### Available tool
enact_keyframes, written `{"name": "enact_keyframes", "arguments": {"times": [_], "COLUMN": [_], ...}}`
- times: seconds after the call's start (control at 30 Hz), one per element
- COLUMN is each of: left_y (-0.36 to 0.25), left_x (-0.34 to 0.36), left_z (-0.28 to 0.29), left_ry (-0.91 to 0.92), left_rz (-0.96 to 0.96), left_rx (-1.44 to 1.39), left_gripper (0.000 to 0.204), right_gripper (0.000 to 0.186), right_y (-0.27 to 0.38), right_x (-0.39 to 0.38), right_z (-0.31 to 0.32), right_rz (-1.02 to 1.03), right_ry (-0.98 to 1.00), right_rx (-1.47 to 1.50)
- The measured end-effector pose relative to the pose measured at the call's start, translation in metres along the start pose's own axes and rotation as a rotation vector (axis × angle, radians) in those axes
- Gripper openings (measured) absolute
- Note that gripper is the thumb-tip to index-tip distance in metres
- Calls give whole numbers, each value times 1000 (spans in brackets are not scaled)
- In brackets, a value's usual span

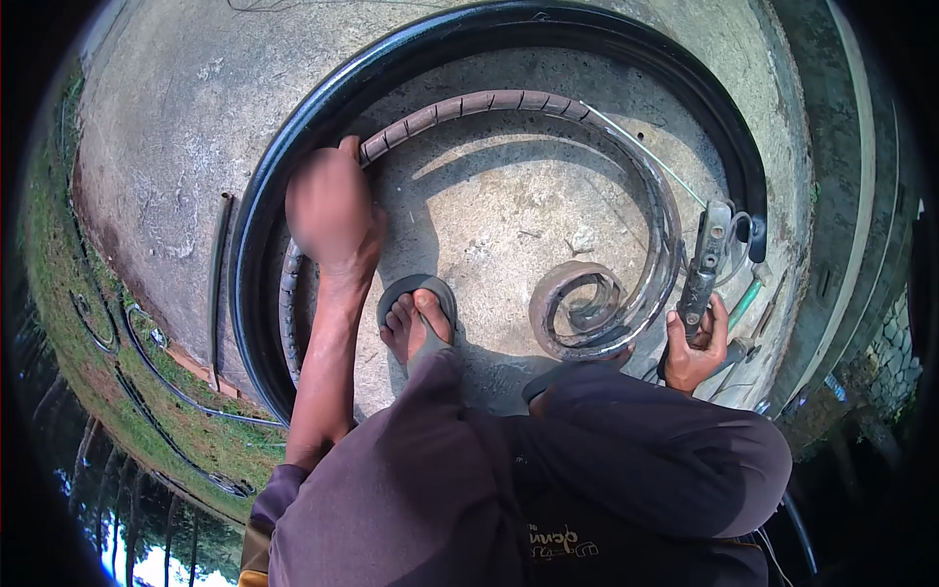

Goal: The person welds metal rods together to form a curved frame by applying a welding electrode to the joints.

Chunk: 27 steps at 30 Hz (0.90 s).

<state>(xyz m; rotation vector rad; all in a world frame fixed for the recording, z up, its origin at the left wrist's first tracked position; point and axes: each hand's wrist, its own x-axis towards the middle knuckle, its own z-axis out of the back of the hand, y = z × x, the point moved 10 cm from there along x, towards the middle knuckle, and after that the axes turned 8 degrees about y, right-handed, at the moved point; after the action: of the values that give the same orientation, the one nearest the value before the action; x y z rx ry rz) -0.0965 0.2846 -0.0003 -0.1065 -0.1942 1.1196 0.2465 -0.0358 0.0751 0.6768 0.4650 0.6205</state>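
A brown curved strip (479, 103) with dark crosswise bands lies on the concrete and winds into a spiral coil (558, 303) at its inner end. My left hand (337, 215) is closed over the strip's left side; its fingers are blurred, and the thumb points up along the strip. At the right, my right hand (696, 354) grips the lower end of a dark metal tool (706, 259) with holes along it, thumb on one side and fingers on the other. A thin pale green wire (650, 157) stretches from the top of the strip to this tool.
A thick glossy black hoop-shaped tube (372, 73) arcs around the strip, its end near the tool. Beside my right hand lie a green-handled tool (746, 296) and other slim tools. A dark rod (219, 284) lies left. My sandalled foot (419, 323) stands inside the arc. Grass (117, 391) borders the slab.
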Motion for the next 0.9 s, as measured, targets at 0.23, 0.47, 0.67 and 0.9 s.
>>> {"name": "enact_keyframes", "arguments": {"times": [0.23,0.47,0.67,0.9], "left_y": [-1,-7,-7,-3], "left_x": [4,3,2,15], "left_z": [-14,-19,-15,62], "left_ry": [13,56,80,-66], "left_rz": [-53,-72,-25,-103], "left_rx": [-43,-96,-60,-183], "left_gripper": [54,53,52,53], "right_gripper": [59,58,60,62], "right_y": [3,1,2,-39], "right_x": [8,10,12,39], "right_z": [-13,-14,-21,19], "right_rz": [34,38,28,-101], "right_ry": [43,44,73,-174], "right_rx": [84,85,162,311]}}
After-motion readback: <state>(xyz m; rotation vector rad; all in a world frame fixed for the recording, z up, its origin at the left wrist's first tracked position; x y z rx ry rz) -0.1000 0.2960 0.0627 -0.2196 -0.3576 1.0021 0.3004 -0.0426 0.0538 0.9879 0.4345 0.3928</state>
